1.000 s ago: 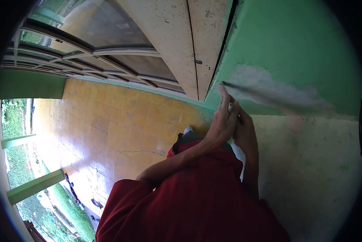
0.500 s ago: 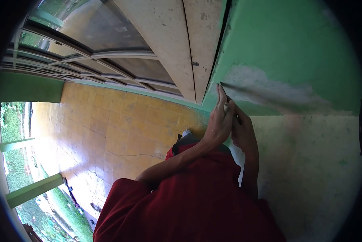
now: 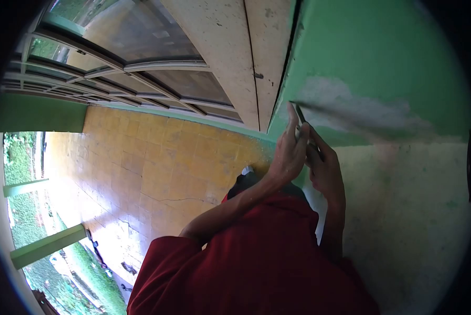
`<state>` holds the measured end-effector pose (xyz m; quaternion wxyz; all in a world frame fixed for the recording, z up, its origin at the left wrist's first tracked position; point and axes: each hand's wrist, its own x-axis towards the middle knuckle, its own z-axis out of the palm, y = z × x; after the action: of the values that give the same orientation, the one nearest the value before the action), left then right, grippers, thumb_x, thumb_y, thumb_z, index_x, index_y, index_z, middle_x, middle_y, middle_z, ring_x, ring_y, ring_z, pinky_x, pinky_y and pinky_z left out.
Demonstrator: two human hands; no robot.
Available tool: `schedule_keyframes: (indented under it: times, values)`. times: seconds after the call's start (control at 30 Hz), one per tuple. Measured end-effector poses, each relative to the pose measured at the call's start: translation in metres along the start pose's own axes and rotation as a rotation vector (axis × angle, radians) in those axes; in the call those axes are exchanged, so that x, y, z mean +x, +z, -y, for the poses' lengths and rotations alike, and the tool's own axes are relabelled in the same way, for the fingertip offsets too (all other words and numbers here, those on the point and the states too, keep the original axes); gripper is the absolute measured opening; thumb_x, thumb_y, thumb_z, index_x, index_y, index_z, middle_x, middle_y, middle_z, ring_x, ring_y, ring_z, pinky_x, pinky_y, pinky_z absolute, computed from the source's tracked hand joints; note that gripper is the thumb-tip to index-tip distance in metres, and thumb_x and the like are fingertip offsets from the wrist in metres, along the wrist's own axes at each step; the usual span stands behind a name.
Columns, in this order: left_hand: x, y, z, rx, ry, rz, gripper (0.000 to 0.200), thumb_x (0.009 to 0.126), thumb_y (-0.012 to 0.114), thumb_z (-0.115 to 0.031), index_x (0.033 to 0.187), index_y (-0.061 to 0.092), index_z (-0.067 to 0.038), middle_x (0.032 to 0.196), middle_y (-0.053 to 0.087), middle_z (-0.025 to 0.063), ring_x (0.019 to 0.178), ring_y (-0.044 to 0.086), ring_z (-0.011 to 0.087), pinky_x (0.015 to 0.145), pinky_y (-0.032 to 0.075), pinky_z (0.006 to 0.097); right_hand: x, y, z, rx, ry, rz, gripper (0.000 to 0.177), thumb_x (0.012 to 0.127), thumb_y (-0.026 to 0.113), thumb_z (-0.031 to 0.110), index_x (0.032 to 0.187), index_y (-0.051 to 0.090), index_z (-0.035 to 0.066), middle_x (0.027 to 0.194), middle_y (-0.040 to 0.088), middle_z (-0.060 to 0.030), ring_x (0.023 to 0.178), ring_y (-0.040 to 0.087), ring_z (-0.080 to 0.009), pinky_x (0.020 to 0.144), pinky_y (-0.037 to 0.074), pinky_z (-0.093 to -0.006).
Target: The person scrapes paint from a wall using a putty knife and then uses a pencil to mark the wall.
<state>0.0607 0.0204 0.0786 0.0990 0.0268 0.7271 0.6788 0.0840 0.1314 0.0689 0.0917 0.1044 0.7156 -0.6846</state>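
A thin, flat tool (image 3: 299, 114), perhaps a scraper, rests its tip against the green wall (image 3: 372, 47) beside the pale wooden frame (image 3: 269, 52). My right hand (image 3: 325, 170) is wrapped round its handle, which is mostly hidden. My left hand (image 3: 289, 152) is pressed along the tool, one finger stretched toward the tip and the thumb close to the handle; the exact grip is partly hidden. Right of the tip, a whitish bare patch (image 3: 345, 105) spreads over the green paint. Pale specks dot my left forearm.
Glass panes in a wooden lattice (image 3: 125, 67) run along the upper left. Yellow floor tiles (image 3: 156, 157) lie below, with a crack across them. A green post (image 3: 49, 245) stands at the lower left, grass beyond. Unpainted pale wall (image 3: 403, 210) is at the right.
The view has shifted slightly. My hands have moved a little to the right, with my right hand now lower and farther from my left, so more of the tool shows.
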Motion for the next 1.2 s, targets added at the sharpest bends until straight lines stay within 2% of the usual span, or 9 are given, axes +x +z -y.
schedule_keyframes:
  times: [0.07, 0.27, 0.33, 0.47, 0.57, 0.63, 0.87, 0.93, 1.2]
  values:
    - [-0.001, 0.0, 0.004, 0.025, 0.044, 0.012, 0.065, 0.103, 0.043, -0.018, 0.15, 0.007, 0.008, 0.132, 0.046, 0.036, 0.115, 0.058, 0.0367, 0.095, 0.043, 0.0378, 0.005, -0.001, 0.002, -0.036, -0.064, 0.067, 0.046, 0.096, 0.051, 0.01, 0.142, 0.048, 0.006, 0.088, 0.059, -0.0017, 0.072, 0.046, -0.0059, 0.066, 0.043, -0.0232]
    - [0.014, -0.004, 0.025, 0.161, 0.208, -0.163, 0.062, 0.105, 0.04, -0.029, 0.152, 0.015, 0.002, 0.086, 0.052, 0.0125, 0.076, 0.048, 0.0129, 0.07, 0.045, 0.0296, 0.005, -0.003, -0.006, 0.083, 0.015, 0.036, 0.048, 0.096, 0.051, 0.009, 0.144, 0.047, 0.008, 0.076, 0.047, 0.0032, 0.065, 0.04, -0.0048, 0.058, 0.036, -0.0223]
    - [0.01, -0.011, 0.004, -0.001, -0.028, -0.025, 0.062, 0.104, 0.041, -0.021, 0.15, 0.011, 0.006, 0.151, 0.02, 0.0369, 0.127, 0.049, 0.0416, 0.097, 0.042, 0.0406, -0.002, 0.002, -0.006, 0.055, 0.046, 0.033, 0.048, 0.096, 0.051, 0.009, 0.144, 0.047, 0.009, 0.074, 0.046, 0.0035, 0.065, 0.04, -0.0049, 0.059, 0.036, -0.0222]
    - [0.011, -0.019, -0.026, 0.028, -0.369, 0.161, 0.062, 0.104, 0.042, -0.021, 0.15, 0.012, 0.006, 0.148, 0.027, 0.0374, 0.12, 0.056, 0.0384, 0.094, 0.044, 0.0398, -0.001, -0.006, 0.012, 0.026, 0.115, 0.006, 0.048, 0.096, 0.05, 0.009, 0.144, 0.048, 0.01, 0.075, 0.046, 0.0037, 0.065, 0.039, -0.0051, 0.058, 0.036, -0.0221]
    - [0.011, -0.007, 0.017, 0.111, 0.032, -0.087, 0.061, 0.104, 0.042, -0.022, 0.15, 0.014, 0.006, 0.142, 0.038, 0.0368, 0.103, 0.064, 0.03, 0.089, 0.047, 0.0378, 0.006, 0.006, 0.008, -0.055, 0.051, 0.005, 0.048, 0.096, 0.049, 0.008, 0.144, 0.048, 0.011, 0.075, 0.045, 0.004, 0.065, 0.039, -0.0053, 0.059, 0.036, -0.0219]
    - [0.009, -0.016, 0.003, 0.06, -0.101, 0.019, 0.061, 0.105, 0.042, -0.031, 0.155, 0.016, -0.008, 0.074, 0.046, 0.0067, 0.07, 0.043, 0.0108, 0.062, 0.042, 0.0306, -0.002, 0.002, 0.019, -0.03, 0.094, -0.001, 0.048, 0.096, 0.049, 0.008, 0.144, 0.047, 0.01, 0.076, 0.047, 0.0033, 0.065, 0.039, -0.0055, 0.059, 0.036, -0.0217]
    - [0.014, -0.027, -0.002, 0.118, -0.113, 0.027, 0.059, 0.105, 0.042, -0.031, 0.153, 0.019, -0.006, 0.073, 0.045, 0.0042, 0.068, 0.041, 0.0098, 0.062, 0.041, 0.0291, 0.0, 0.006, 0.016, -0.028, 0.044, 0.022, 0.048, 0.097, 0.049, 0.008, 0.145, 0.045, 0.01, 0.081, 0.052, -0.0001, 0.067, 0.04, -0.0055, 0.06, 0.037, -0.0212]
    - [0.011, -0.026, -0.01, 0.051, -0.143, 0.044, 0.057, 0.103, 0.043, -0.021, 0.15, 0.02, 0.004, 0.108, 0.062, 0.0315, 0.091, 0.064, 0.026, 0.083, 0.049, 0.0377, 0.001, 0.013, 0.013, 0.017, 0.078, -0.001, 0.048, 0.097, 0.05, 0.008, 0.145, 0.046, 0.009, 0.08, 0.052, 0.0005, 0.066, 0.04, -0.0053, 0.06, 0.037, -0.0214]
    - [0.006, -0.027, -0.014, -0.022, -0.19, 0.117, 0.059, 0.104, 0.042, -0.023, 0.152, 0.017, 0.0, 0.105, 0.06, 0.0214, 0.088, 0.057, 0.0191, 0.08, 0.047, 0.0338, 0.005, 0.013, 0.016, -0.05, 0.094, -0.002, 0.048, 0.097, 0.051, 0.008, 0.145, 0.046, 0.01, 0.079, 0.051, 0.0022, 0.066, 0.039, -0.0048, 0.059, 0.036, -0.0212]
